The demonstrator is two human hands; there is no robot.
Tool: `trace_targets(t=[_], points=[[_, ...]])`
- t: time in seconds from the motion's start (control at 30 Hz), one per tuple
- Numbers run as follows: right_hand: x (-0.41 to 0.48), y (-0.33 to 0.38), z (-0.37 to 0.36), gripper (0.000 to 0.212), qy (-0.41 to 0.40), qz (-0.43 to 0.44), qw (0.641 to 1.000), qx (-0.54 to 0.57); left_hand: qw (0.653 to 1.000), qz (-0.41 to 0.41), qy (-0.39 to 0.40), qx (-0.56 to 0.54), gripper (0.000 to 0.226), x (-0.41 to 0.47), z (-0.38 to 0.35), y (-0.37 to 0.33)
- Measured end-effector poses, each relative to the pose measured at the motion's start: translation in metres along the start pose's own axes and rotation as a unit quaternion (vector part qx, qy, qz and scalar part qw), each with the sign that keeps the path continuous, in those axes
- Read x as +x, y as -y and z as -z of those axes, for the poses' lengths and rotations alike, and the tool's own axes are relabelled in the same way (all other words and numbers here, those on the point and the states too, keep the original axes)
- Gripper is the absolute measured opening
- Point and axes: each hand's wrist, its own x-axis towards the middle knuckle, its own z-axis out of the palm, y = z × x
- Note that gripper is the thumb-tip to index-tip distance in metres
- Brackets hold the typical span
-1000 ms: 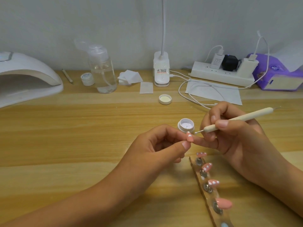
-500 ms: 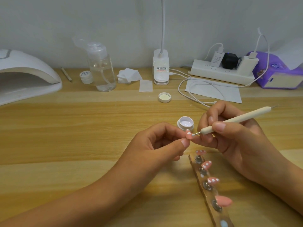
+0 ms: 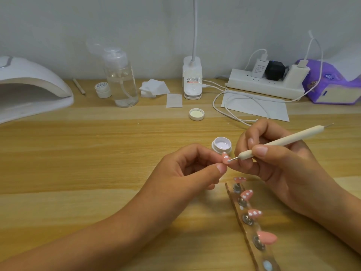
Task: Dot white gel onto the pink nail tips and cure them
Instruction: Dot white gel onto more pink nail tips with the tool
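Pink nail tip pinched in left hand grip, right hand grip clamped round pen, pen slanting down-left, point touching nail tip.

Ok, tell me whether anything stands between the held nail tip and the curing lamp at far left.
Nothing visible does. From the nail tip pinched by the left hand, only bare table runs to the curing lamp. The pump bottle and small jar stand further back, off that line.

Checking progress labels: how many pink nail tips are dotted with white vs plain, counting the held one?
Dotted pink tips: 4
Plain pink tips: 1
Total: 5
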Motion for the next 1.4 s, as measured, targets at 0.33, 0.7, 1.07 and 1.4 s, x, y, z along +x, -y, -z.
trace_targets(t=[0.33,0.7,1.07,1.4], points=[[-0.0001,0.0003,0.0000,0.003,0.006,0.003,1.000,0.007,1.000,0.000,-0.002,-0.002,0.012,0.0002,-0.0009,-0.0004],[-0.0003,0.0000,0.0001,0.004,0.003,0.008,1.000,0.003,1.000,-0.004,0.000,0.003,0.013,0.0000,-0.0002,0.0001],[0.0001,-0.0006,0.0014,0.004,0.011,0.009,1.000,0.002,1.000,-0.005,0.002,0.004,0.013,0.0002,0.0001,0.0018],[0.0000,0.0032,0.0004,0.007,0.059,0.012,0.998,-0.022,1.000,0.002,0.000,-0.001,0.011,0.0002,-0.0006,0.0016]])
